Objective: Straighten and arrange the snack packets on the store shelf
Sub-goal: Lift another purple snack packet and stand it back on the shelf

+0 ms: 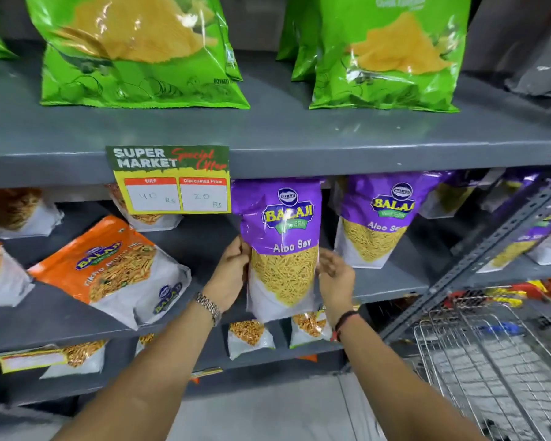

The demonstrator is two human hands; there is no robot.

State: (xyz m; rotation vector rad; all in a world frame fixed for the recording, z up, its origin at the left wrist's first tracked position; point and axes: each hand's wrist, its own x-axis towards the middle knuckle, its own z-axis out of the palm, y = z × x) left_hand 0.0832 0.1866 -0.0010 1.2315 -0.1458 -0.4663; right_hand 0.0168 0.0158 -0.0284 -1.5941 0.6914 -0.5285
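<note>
A purple Aloo Sev packet [282, 246] stands upright at the front edge of the middle shelf [392, 283]. My left hand [229, 275] grips its left side and my right hand [336, 278] presses on its right side. A second purple Aloo Sev packet [376, 218] stands just to the right, further back. An orange Tikha Mitha Mix packet [115, 268] lies tilted on its back to the left. More purple packets [535, 240] lean at the far right.
Green chip bags [137, 52] [388, 55] stand on the top shelf. A yellow price tag [172, 183] hangs from that shelf's edge. Small packets [250, 337] sit on the lower shelf. A wire shopping cart [497, 361] is at the lower right beside a slotted shelf post [477, 256].
</note>
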